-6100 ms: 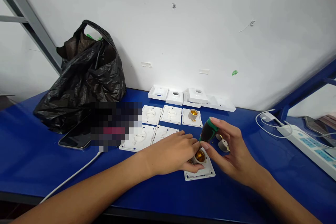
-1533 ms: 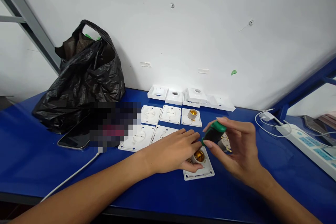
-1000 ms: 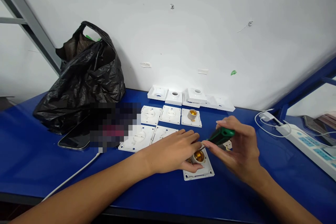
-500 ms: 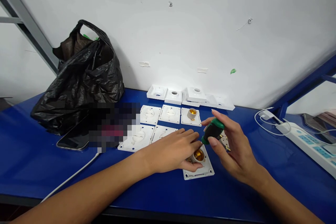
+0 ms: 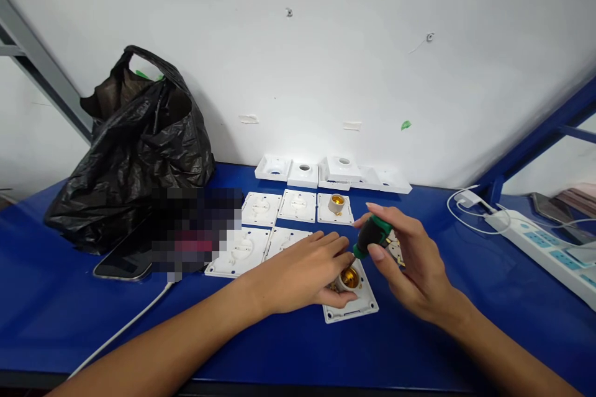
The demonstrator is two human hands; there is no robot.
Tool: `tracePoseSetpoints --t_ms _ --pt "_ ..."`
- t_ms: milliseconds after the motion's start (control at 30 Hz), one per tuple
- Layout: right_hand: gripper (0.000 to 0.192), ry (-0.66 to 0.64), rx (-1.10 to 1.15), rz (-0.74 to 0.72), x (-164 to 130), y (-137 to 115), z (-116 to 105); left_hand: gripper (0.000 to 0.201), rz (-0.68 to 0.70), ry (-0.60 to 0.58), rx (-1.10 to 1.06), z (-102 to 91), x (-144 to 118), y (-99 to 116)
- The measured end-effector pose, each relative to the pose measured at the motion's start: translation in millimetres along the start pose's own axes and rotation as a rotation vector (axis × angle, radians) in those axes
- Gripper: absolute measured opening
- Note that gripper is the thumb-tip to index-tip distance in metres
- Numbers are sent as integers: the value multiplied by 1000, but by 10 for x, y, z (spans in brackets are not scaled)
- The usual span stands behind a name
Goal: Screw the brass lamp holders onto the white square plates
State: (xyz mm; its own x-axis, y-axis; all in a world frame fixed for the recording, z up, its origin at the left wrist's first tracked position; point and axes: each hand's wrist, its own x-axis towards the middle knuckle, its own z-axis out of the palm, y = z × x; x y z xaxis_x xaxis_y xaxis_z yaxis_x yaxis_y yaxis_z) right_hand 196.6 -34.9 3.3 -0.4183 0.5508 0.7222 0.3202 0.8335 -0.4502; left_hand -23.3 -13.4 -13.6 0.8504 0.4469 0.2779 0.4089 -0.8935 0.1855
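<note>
Both forearms are bare to the frame's six o'clock edge, with no sleeves in view. The left hand (image 5: 302,273) and right hand (image 5: 410,263) appear ungloved and, as far as shows, ringless; the fingernails look short.

No text, label, brand or number can be read; the square white plastic plates (image 5: 298,205) may carry moulded marks, too small to tell.

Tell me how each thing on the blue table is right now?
Left hand: pinning the lamp socket.
Right hand: gripping the screwdriver.
Screwdriver: tilted, tip down by the socket.
Lamp socket: upright on its plate.
Black bag: open.
Phone: flat, screen dark.
</note>
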Motion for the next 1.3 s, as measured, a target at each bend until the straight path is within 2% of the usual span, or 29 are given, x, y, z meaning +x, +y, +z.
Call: tracePoseSetpoints --t_ms 300,367,467,667,833,1033,1200,1300 --pt "69 110 19 -46 21 63 19 35 -34 -42 -36 -36 -11 5" --pt "65 96 33 -55 61 34 0 34 -48 -49 -48 -43 -9 8" --pt "61 -12 16 -36 105 -10 -18 32 -53 -62 -60 -50 -7 11" --pt "59 113 2 -18 97 10 -14 31 -65 -70 -69 -68 -6 19" --pt "59 3 -36 21 82 0 -30 28 -59 -95 -80 -83 5 20" --pt "62 125 -50 -7 14 72 21 29 -59 -97 -80 -63 -1 5" --pt "62 27 -68 8 39 54 9 27 -65 -88 -119 -59 -9 1" --pt "63 37 -31 38 31 47 12 27 -67 -97 -138 -61 -6 -2"
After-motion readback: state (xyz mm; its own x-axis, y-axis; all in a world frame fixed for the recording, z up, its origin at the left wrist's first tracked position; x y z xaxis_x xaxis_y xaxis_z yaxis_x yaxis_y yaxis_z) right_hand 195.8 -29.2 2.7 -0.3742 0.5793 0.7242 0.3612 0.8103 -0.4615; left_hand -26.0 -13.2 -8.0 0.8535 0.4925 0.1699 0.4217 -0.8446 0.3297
